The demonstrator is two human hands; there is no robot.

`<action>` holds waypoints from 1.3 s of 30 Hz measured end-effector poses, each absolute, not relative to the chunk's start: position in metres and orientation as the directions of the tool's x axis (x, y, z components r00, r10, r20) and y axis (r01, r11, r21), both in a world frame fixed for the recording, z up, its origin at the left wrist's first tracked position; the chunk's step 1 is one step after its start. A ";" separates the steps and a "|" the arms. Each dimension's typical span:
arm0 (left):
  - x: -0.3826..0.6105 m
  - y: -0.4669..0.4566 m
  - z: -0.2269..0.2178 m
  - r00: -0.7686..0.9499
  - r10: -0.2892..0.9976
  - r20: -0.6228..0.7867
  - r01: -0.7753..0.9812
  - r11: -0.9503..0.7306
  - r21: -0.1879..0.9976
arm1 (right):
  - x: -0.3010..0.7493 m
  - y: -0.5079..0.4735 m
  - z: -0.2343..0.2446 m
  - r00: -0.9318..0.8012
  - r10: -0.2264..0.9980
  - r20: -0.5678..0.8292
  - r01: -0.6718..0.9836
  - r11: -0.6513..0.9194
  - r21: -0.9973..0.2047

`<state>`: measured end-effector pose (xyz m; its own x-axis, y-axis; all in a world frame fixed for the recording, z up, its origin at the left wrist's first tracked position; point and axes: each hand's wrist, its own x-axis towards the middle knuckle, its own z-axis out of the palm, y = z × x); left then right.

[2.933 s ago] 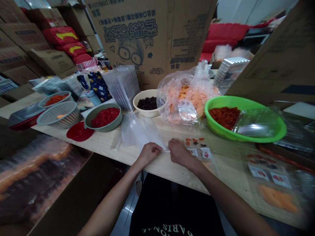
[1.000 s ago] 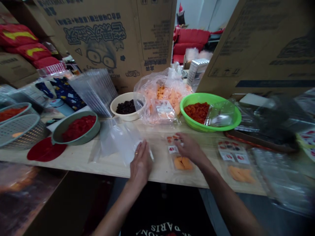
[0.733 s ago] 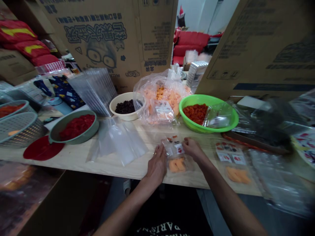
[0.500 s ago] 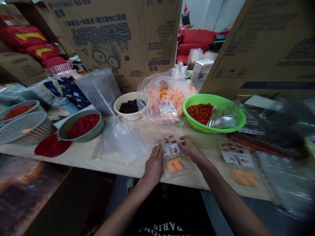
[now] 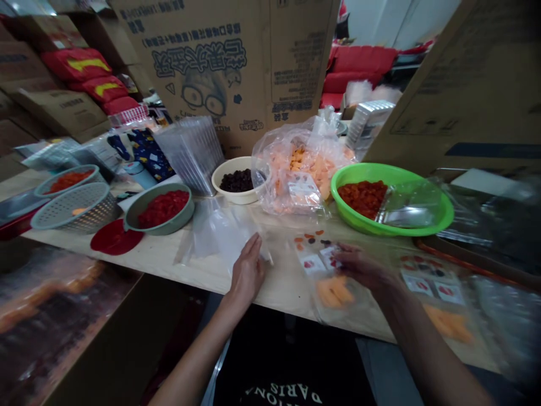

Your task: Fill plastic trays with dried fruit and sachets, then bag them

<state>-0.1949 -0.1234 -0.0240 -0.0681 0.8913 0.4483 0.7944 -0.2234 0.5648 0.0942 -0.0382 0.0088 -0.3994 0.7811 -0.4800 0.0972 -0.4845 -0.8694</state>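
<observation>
My right hand (image 5: 361, 266) grips the right edge of a clear packet (image 5: 321, 276), slightly blurred by motion. In the packet are small dark and orange dried fruit pieces at the top, two white printed labels in the middle and larger orange pieces at the bottom. To its left, my left hand (image 5: 248, 272) has its fingers stretched out at the right edge of some flat clear plastic bags (image 5: 215, 234); no packet is in it. A similar filled packet (image 5: 435, 290) lies on the table to the right, partly behind my right forearm.
Along the table (image 5: 281, 276) stand a grey-green bowl of red fruit (image 5: 158, 217), a cream bowl of dark fruit (image 5: 236, 186), a bag of orange pieces (image 5: 302, 175) and a green basin (image 5: 426, 225) holding red-orange fruit and a clear tray. Cardboard boxes (image 5: 287, 73) rise behind.
My left hand has left the packet and moved left to the flat plastic bags. The packet has shifted right with my right hand. The view has turned a little left.
</observation>
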 end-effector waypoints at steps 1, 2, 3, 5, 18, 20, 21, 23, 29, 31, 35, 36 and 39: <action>-0.197 -0.124 -0.020 -0.048 0.897 0.440 0.790 -0.235 0.566 | 0.100 -0.045 0.016 -0.452 0.757 -0.471 0.076 -0.494 -0.866; -0.197 -0.125 -0.017 -0.015 0.905 0.426 0.783 -0.254 0.568 | 0.102 -0.053 0.023 -0.504 0.726 -0.467 0.065 -0.508 -0.859; -0.197 -0.126 -0.013 0.027 0.912 0.410 0.773 -0.279 0.570 | 0.101 -0.061 0.030 -0.561 0.686 -0.463 0.066 -0.521 -0.851; -0.193 -0.130 -0.004 0.124 0.921 0.370 0.754 -0.330 0.568 | 0.091 -0.079 0.042 -0.681 0.581 -0.446 0.093 -0.536 -0.839; -0.204 -0.145 0.006 0.459 0.824 0.332 0.730 -0.563 0.388 | 0.073 -0.070 -0.003 -0.615 0.584 -0.530 0.062 -0.634 -0.771; -0.191 -0.147 -0.010 0.434 0.838 0.331 0.784 -0.532 0.319 | 0.067 -0.070 -0.005 -0.556 0.641 -0.530 0.046 -0.612 -0.789; -0.183 -0.149 -0.017 0.425 0.843 0.331 0.802 -0.520 0.293 | 0.062 -0.070 -0.005 -0.526 0.666 -0.530 0.035 -0.605 -0.795; -0.169 -0.152 -0.031 0.415 0.846 0.333 0.816 -0.508 0.274 | 0.051 -0.070 -0.005 -0.461 0.703 -0.542 0.024 -0.600 -0.800; -0.173 -0.154 -0.037 0.462 0.869 0.176 0.766 -0.491 0.416 | 0.025 -0.071 -0.015 -0.164 0.841 -0.515 0.241 -0.472 -0.848; -0.182 -0.155 -0.026 0.457 0.883 0.111 0.756 -0.451 0.475 | 0.022 -0.072 -0.014 -0.079 0.908 -0.411 0.534 -0.310 -0.787; -0.176 -0.169 -0.009 0.392 0.918 0.060 0.747 -0.356 0.561 | 0.019 -0.081 0.002 -0.181 0.966 -0.184 0.934 0.110 -0.338; -0.170 -0.173 -0.009 0.391 0.920 0.033 0.757 -0.341 0.557 | 0.018 -0.085 0.007 -0.247 0.959 -0.142 0.948 0.209 -0.239; -0.149 -0.182 -0.014 0.367 0.929 -0.053 0.803 -0.288 0.522 | 0.012 -0.096 0.018 -0.545 0.834 -0.087 0.838 0.538 -0.093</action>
